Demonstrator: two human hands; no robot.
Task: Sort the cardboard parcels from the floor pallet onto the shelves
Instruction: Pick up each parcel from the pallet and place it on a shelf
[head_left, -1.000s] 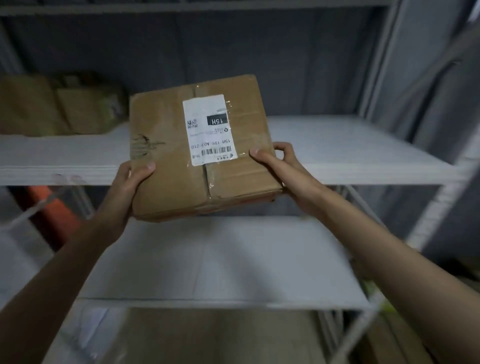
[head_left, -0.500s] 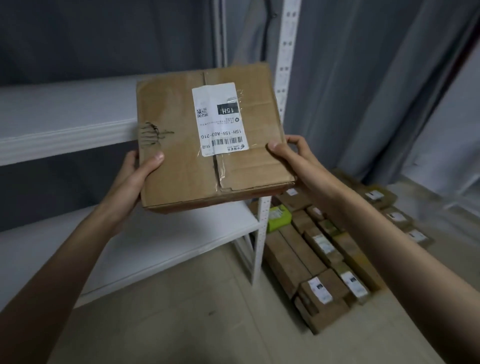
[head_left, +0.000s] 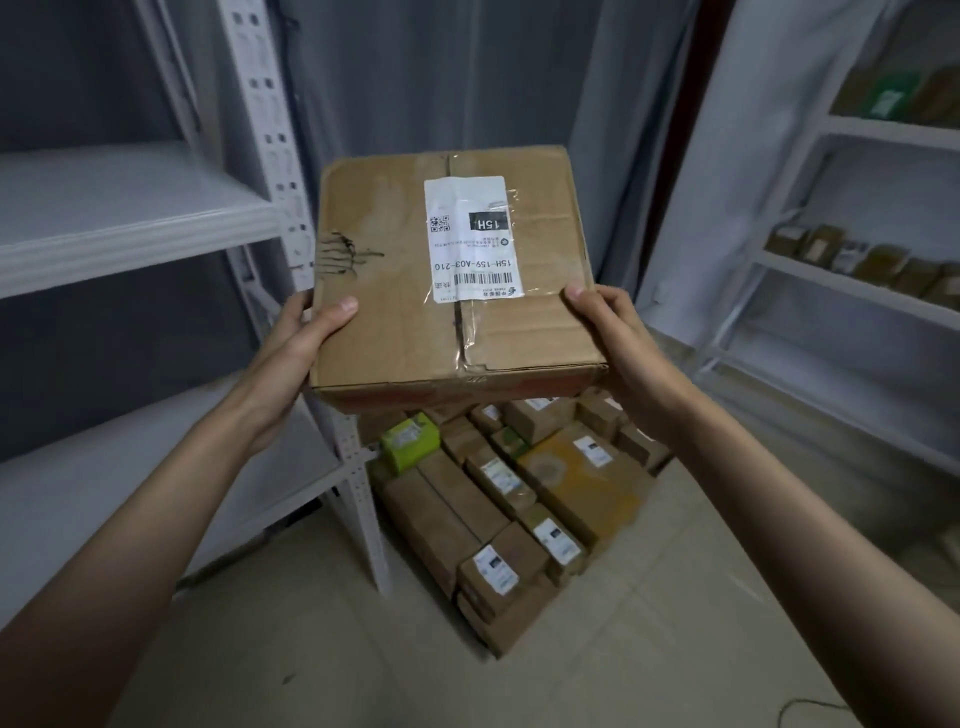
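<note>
**Parcel in both hands, no shelf chosen yet**

The person is holding the parcel (head_left: 457, 275) in mid-air, above the far end of the floor stack (head_left: 514, 499) and between the left rack (head_left: 130, 218) and the right rack (head_left: 857, 291), touching neither. The left hand (head_left: 296, 358) is clamping the parcel's near-left edge, thumb lying on the top face; the right hand (head_left: 618, 348) is clamping the near-right edge the same way. Each grip is closed on the cardboard, not loose.

The step in hand, as I judge it, is reading the label (head_left: 470, 239) and picking the matching shelf. To do it well, the person should be keeping the box level with the label facing up, supporting it from beneath rather than squeezing the sides, since the top flaps are looking creased and the tape (head_left: 457, 332) is wrinkling near the front edge. The box should be going onto a shelf flat, then being pushed back from the edge.

The fingers under the box are hidden. The label's small print is hard to make out. Any pallet under the floor stack is not showing. The right rack's contents are blurred, and both racks are cut off at the frame edges, so shelf markings cannot be told.
</note>
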